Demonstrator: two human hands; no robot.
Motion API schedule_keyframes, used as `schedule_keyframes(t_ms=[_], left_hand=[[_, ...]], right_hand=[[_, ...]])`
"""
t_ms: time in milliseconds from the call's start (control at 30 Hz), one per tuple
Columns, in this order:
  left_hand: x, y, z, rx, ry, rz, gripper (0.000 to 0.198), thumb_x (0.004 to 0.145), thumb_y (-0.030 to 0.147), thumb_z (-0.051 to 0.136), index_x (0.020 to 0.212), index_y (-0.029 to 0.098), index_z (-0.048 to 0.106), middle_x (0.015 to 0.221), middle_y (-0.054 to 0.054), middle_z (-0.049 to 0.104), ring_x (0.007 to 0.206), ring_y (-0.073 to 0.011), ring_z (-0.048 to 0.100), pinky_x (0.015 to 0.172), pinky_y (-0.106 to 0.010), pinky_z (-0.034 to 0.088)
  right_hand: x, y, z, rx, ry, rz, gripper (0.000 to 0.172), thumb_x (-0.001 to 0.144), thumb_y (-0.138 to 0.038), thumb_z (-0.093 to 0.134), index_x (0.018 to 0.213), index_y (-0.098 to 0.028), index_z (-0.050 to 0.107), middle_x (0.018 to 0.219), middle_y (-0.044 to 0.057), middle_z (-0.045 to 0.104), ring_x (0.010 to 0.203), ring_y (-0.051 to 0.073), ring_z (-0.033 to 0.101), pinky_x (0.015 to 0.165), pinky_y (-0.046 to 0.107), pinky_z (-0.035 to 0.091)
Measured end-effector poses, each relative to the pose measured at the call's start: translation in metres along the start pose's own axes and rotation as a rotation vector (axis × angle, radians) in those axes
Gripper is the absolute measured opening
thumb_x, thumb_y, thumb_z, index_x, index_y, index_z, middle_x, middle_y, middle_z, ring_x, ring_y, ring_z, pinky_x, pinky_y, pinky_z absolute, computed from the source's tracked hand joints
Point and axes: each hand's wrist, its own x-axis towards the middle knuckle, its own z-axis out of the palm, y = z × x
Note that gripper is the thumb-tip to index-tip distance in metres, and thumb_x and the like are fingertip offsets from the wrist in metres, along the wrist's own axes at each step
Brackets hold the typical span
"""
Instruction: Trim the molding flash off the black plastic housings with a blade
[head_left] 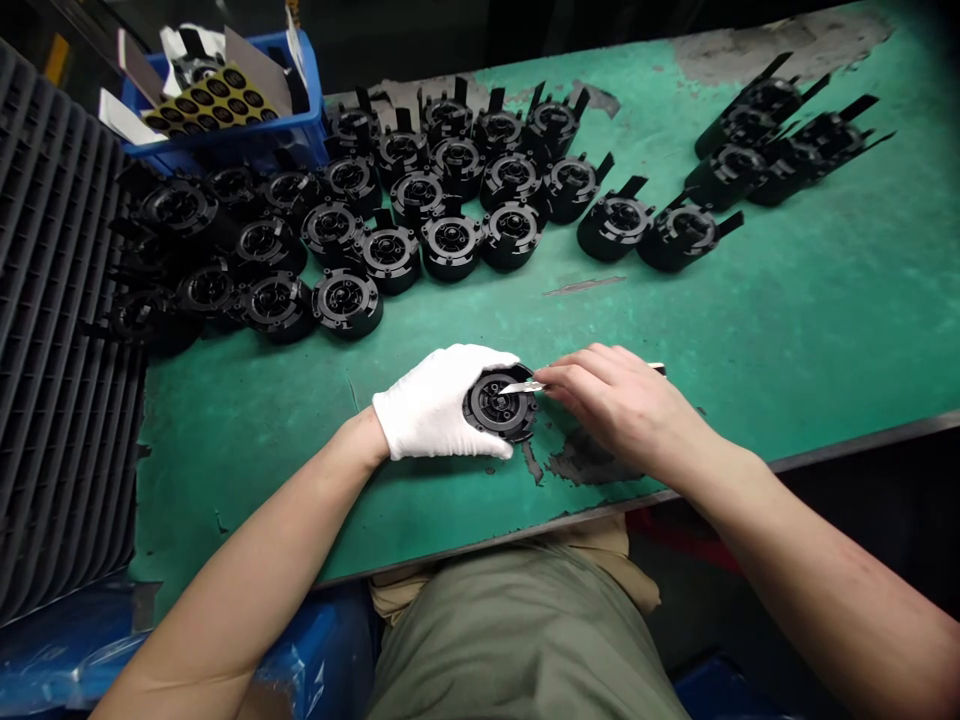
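My left hand (pixel 442 405), in a white glove, is wrapped round the left side of a round black part (pixel 501 405) near the front of the green table. The part's ringed face points up. Bare, my right hand (pixel 611 400) pinches a thin craft knife (pixel 525 387) from the right. The knife's pointed blade lies over the middle of the part's face; whether it touches cannot be made out. The end of its handle shows beyond my right hand.
Several similar black parts (pixel 451 240) stand behind my hands on the green table (pixel 465 320), with more at the back right (pixel 739 165). A blue bin (pixel 300 135) holds yellow stickers and card. Grey ribbed trays (pixel 56 330) are stacked at the left.
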Motion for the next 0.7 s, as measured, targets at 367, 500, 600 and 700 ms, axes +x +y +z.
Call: schedule_keyframes(t_ms=[367, 500, 600, 700], left_hand=[[-0.001, -0.001, 0.001, 0.0, 0.009, 0.019, 0.074, 0.069, 0.056, 0.104, 0.128, 0.026, 0.072, 0.131, -0.011, 0.08, 0.122, -0.0384, 0.078, 0.106, -0.05, 0.063], [-0.001, -0.002, 0.001, -0.002, 0.005, 0.015, 0.076, 0.068, 0.057, 0.104, 0.129, 0.026, 0.072, 0.133, -0.011, 0.08, 0.123, -0.0387, 0.078, 0.107, -0.05, 0.063], [0.0, -0.002, 0.001, -0.006, -0.001, 0.019, 0.076, 0.069, 0.057, 0.103, 0.13, 0.025, 0.072, 0.133, -0.012, 0.08, 0.123, -0.0388, 0.078, 0.108, -0.051, 0.063], [0.0, -0.003, 0.001, -0.005, 0.012, 0.024, 0.082, 0.067, 0.056, 0.104, 0.135, 0.023, 0.071, 0.133, -0.014, 0.08, 0.124, -0.039, 0.078, 0.109, -0.051, 0.063]], right_hand=[[-0.002, 0.0, -0.009, -0.054, -0.011, -0.069, 0.025, 0.112, -0.013, 0.051, 0.133, -0.018, 0.064, 0.11, 0.01, 0.077, 0.095, 0.024, 0.065, 0.08, 0.038, 0.046], [-0.003, -0.004, -0.013, -0.083, -0.028, -0.079, 0.025, 0.112, -0.012, 0.051, 0.132, -0.016, 0.065, 0.11, 0.011, 0.077, 0.095, 0.024, 0.066, 0.08, 0.038, 0.046], [-0.005, -0.007, -0.015, -0.106, -0.039, -0.074, 0.026, 0.111, -0.011, 0.05, 0.132, -0.016, 0.066, 0.11, 0.011, 0.077, 0.095, 0.024, 0.066, 0.08, 0.038, 0.046], [-0.007, -0.011, -0.016, -0.127, -0.037, -0.074, 0.026, 0.11, -0.009, 0.053, 0.132, -0.014, 0.066, 0.109, 0.012, 0.076, 0.094, 0.024, 0.065, 0.081, 0.038, 0.046]])
